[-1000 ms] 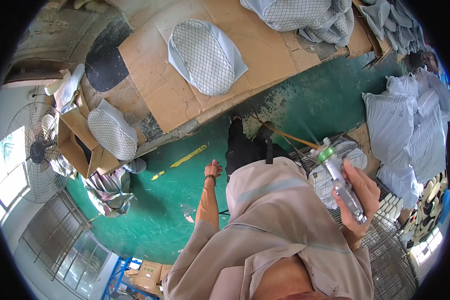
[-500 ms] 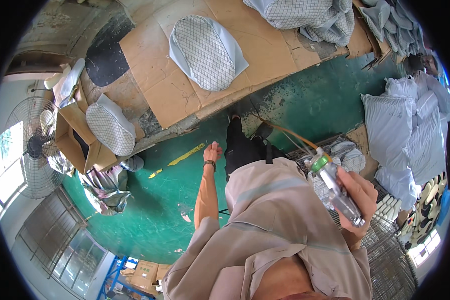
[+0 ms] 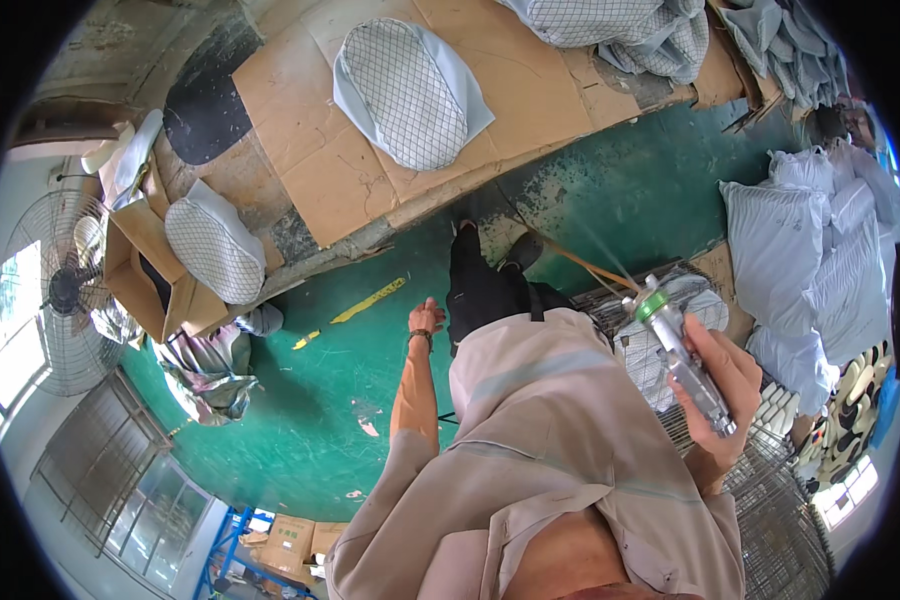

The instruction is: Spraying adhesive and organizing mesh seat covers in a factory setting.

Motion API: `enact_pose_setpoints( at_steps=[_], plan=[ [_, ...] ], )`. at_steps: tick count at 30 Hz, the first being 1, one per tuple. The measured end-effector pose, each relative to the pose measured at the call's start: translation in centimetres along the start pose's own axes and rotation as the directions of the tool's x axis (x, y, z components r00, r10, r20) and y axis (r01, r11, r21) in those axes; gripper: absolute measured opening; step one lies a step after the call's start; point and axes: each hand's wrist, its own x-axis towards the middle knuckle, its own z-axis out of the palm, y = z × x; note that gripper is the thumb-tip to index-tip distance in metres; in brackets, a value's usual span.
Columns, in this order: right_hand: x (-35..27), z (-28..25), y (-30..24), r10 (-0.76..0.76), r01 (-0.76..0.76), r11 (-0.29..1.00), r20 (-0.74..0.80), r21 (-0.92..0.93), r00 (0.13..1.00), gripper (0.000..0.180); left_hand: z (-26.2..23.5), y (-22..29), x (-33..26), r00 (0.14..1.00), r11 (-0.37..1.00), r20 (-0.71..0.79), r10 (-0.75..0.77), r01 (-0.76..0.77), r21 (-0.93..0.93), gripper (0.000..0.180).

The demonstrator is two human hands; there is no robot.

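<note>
Metal spray gun (image 3: 685, 365) in right hand (image 3: 722, 385)

Spray gun's (image 3: 685, 362) lower end buried in the right hand (image 3: 722, 388), left hand (image 3: 427, 318) small, fingers perhaps curled, cushion pile (image 3: 610, 20) above the spray gun cut off.

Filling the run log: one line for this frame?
right hand: grips metal spray gun with green cap | left hand: empty, hanging over green floor

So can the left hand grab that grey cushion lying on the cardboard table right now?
Probably not from here. The left hand hangs empty at the person's side, and bare green floor separates it from the table edge; the cushion lies farther back on the cardboard.
</note>
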Motion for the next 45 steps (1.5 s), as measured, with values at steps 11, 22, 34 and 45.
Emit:
enact_pose_setpoints(
  at_steps=[11, 22, 34, 45],
  plan=[
    [-0.3, -0.6, 0.6, -0.019, 0.016, 0.999, 0.083, 0.045, 0.996, 0.056, 1.4, 2.8, 0.4, 0.993, 0.992, -0.021, 0.116, -0.116, -0.041, 0.042],
    [-0.7, -0.9, 1.2, -0.177, 0.188, 0.979, 0.12, -0.085, 0.977, 0.064, 1.2, 1.0, 0.7, 0.999, 0.999, -0.023, 0.04, -0.04, 0.001, 0.041],
    [-2.2, -2.1, 0.3, 0.095, -0.079, 0.992, 0.161, -0.101, 0.982, 0.051, 2.1, 1.2, 1.9, 0.997, 0.998, -0.038, 0.063, -0.064, -0.022, 0.039],
    [-1.4, -2.7, 0.9, 0.136, -0.132, 0.987, 0.035, -0.089, 0.99, 0.054, 2.7, 3.7, 1.7, 0.993, 0.994, -0.033, 0.111, -0.111, 0.025, 0.039]
  ],
)
